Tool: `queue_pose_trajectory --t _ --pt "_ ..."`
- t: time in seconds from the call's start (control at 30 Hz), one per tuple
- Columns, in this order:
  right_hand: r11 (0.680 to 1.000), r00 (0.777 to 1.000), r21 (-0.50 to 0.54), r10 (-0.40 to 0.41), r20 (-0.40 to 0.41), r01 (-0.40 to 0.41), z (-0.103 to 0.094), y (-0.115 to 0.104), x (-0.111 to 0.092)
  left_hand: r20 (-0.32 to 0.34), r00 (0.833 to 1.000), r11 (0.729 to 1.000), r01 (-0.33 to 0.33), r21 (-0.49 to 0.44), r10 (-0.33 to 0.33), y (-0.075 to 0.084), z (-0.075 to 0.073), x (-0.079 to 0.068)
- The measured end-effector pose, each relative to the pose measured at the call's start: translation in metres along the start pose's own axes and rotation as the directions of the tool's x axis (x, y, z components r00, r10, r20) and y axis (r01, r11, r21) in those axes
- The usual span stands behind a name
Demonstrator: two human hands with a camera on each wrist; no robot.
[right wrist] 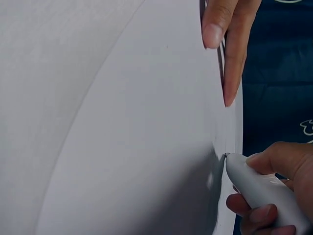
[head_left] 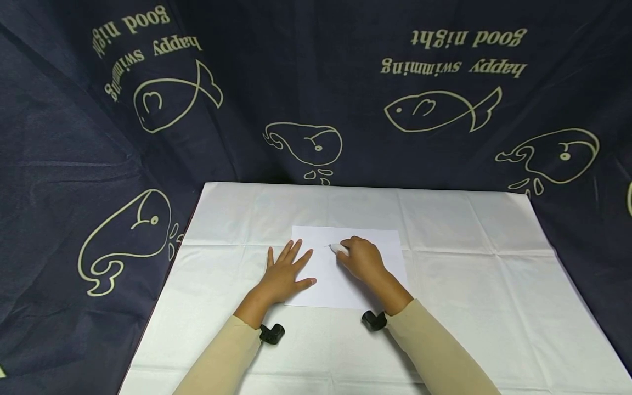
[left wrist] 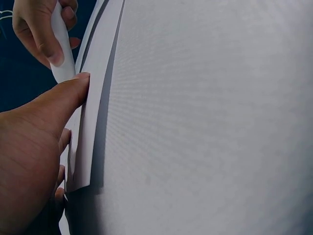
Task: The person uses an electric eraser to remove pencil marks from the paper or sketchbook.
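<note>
A sheet of white paper (head_left: 326, 285) lies on the white-covered table. My left hand (head_left: 280, 280) rests on its left part with the fingers spread and straight; in the left wrist view the thumb lies near the paper's edge. My right hand (head_left: 364, 260) grips a thick white pen (right wrist: 266, 188) with a small metal tip, the thumb along its upper side. The tip meets the paper or hovers just over it; which one I cannot tell. A short faint mark shows on the paper beside the tip in the head view.
The white cloth (head_left: 469, 307) on the table has fold creases. Behind and beside it hangs a dark blue curtain (head_left: 355, 109) printed with fish, whales and lettering. A small black camera mount (head_left: 272, 333) sits at the left wrist, another black mount (head_left: 374, 320) at the right.
</note>
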State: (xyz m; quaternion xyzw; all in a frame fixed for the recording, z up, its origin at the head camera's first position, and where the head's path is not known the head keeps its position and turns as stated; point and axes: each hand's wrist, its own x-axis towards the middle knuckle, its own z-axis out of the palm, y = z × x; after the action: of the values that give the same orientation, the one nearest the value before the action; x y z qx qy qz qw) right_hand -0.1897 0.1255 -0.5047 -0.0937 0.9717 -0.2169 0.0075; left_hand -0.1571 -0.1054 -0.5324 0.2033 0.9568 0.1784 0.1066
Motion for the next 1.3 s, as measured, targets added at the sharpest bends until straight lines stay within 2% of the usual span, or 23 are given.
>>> queue_pose_trajectory --t 0.17,0.73,0.93,1.17,1.3 --pt "1.0 0.999 -0.002 -0.031 0.015 0.031 0.0013 -0.0043 0.0005 0.002 1.0 1.0 0.0 -0.001 0.0 0.0006 -0.0006 0.0003" --pt "0.999 0.999 -0.022 -0.046 0.018 0.047 0.0025 -0.0083 -0.0002 -0.001 1.0 1.0 -0.003 0.0 0.003 0.0001 -0.0001 -0.0005" --pt "0.999 1.0 -0.021 -0.026 -0.013 0.026 0.0021 -0.0075 -0.0003 -0.007 1.0 1.0 -0.003 0.001 0.003 0.0 0.0001 -0.0006" --pt "0.999 0.999 -0.02 -0.04 0.024 0.041 0.0027 -0.006 -0.001 -0.008 1.0 1.0 -0.005 0.001 0.005 -0.0006 0.0004 -0.0011" --pt "0.999 1.0 -0.044 -0.009 -0.005 0.009 0.0009 -0.0034 -0.0014 -0.011 1.0 1.0 -0.007 -0.002 0.007 -0.0012 0.0007 -0.0006"
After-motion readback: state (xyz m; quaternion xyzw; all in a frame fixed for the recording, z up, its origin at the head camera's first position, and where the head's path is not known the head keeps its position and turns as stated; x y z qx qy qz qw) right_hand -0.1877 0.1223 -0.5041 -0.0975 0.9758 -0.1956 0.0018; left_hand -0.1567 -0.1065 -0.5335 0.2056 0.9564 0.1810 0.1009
